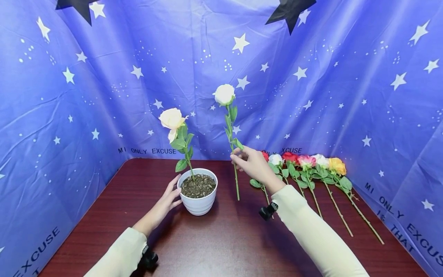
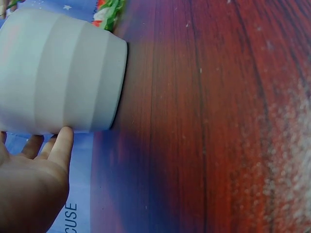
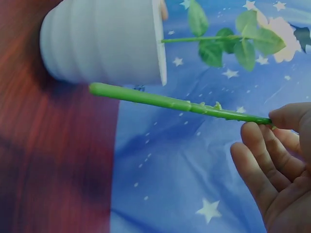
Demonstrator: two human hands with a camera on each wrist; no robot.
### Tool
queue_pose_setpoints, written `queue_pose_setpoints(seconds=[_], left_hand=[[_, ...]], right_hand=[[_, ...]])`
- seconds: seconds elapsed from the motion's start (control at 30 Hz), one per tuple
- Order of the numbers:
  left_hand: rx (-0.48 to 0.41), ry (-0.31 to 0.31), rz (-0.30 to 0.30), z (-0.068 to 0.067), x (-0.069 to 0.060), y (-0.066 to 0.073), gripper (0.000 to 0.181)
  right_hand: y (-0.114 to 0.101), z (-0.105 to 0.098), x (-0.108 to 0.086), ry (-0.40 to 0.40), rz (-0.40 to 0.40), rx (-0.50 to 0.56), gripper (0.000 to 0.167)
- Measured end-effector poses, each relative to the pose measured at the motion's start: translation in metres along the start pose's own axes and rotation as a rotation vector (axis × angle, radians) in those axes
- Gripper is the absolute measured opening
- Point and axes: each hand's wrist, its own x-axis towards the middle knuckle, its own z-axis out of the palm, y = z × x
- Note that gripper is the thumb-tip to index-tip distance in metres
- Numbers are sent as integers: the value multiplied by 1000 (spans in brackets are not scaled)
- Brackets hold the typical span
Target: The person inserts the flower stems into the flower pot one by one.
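Note:
A white ribbed flowerpot [image 1: 198, 204] filled with dark soil [image 1: 199, 186] stands on the table. From the soil rises a pale cream-pink rose [image 1: 172, 119], leaning slightly left. My left hand [image 1: 165, 204] touches the pot's left side with fingers extended; the left wrist view shows the fingertips against the pot wall [image 2: 63, 73]. To the right of the pot, my right hand [image 1: 254, 163] pinches a white rose [image 1: 225, 94] by its stem between thumb and fingers. The rose is upright, and its green stem end [image 3: 131, 94] hangs beside the pot, apart from it.
Several roses in red, white, pink and a yellow-orange rose [image 1: 337, 166] lie side by side at the table's right, stems toward me. A blue star-printed cloth [image 1: 194, 77] hangs around the dark red wooden table [image 1: 221, 246].

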Motion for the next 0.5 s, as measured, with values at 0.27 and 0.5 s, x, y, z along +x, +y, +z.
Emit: queue_pose_setpoints(seconds=[0.27, 0.5], left_hand=[[-1, 0, 1, 0, 0, 0, 62], [6, -1, 8, 0, -1, 1, 62]], right_hand=[[-23, 10, 17, 74, -125, 61, 12], [-36, 20, 27, 120, -195, 55, 11]])
